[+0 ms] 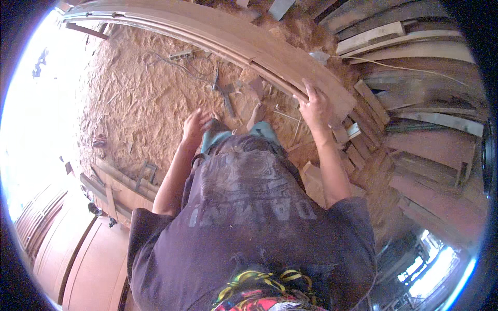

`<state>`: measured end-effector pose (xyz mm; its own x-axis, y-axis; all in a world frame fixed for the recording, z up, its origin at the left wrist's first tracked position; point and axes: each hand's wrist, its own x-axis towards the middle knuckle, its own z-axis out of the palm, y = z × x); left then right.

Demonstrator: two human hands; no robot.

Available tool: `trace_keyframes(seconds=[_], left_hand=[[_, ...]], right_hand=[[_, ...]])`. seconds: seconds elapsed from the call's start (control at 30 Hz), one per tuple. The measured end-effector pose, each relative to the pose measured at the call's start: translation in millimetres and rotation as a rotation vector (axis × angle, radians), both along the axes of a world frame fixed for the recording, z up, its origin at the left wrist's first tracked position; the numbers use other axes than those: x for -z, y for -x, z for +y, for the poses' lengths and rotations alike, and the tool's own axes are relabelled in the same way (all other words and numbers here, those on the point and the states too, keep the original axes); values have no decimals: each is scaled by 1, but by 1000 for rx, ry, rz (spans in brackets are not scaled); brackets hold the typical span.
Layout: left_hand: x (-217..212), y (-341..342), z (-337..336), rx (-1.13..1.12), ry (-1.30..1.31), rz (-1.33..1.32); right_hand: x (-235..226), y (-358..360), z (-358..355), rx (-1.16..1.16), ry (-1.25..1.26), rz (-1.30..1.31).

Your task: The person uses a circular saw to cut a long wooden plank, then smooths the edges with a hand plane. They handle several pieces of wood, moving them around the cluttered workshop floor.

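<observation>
A long wooden plank assembly (218, 28) stretches across the far side, curving in the wide picture from upper left to the right. At its right end my right hand (315, 109) takes hold of the near edge, with the thumb along the edge and the index finger stretched over the wood. Other fingers of that hand are partly hidden. My left hand (194, 124) hangs beside my left leg with its fingers loosely extended, holding nothing. Between my bare feet and the plank, a dark narrow tool or strip (229, 105) lies on the ground.
Wood shavings (129, 98) cover the ground, with a cord (179, 66) lying across them. Stacked boards (415, 49) line the right side, and short offcuts (358, 150) lie near my right forearm. Large wooden panels (96, 264) stand at lower left.
</observation>
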<state>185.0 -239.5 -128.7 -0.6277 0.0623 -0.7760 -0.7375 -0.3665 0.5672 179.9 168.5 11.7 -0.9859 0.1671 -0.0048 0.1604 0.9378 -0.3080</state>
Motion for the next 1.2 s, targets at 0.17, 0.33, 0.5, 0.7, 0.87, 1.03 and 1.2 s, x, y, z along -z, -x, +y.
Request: trace_keyframes(seconds=[0.17, 0.33, 0.5, 0.7, 0.87, 1.03, 1.2], left_hand=[[-46, 114, 60, -1, 30, 214], [-89, 175, 108, 4, 161, 392], [-74, 177, 100, 37, 210, 404], [-74, 185, 91, 170, 251, 390], [-73, 179, 101, 19, 270, 410], [-89, 177, 110, 205, 353, 438], [-57, 176, 108, -72, 302, 599]], right_hand=[[24, -9, 0, -89, -52, 151], [21, -16, -12, -63, -98, 161], [24, -20, -18, -45, -83, 156], [23, -15, -15, -65, -46, 171], [26, -12, -6, -131, 74, 164], [13, -9, -1, -146, 29, 67], [-1, -2, -8, -115, 18, -181]])
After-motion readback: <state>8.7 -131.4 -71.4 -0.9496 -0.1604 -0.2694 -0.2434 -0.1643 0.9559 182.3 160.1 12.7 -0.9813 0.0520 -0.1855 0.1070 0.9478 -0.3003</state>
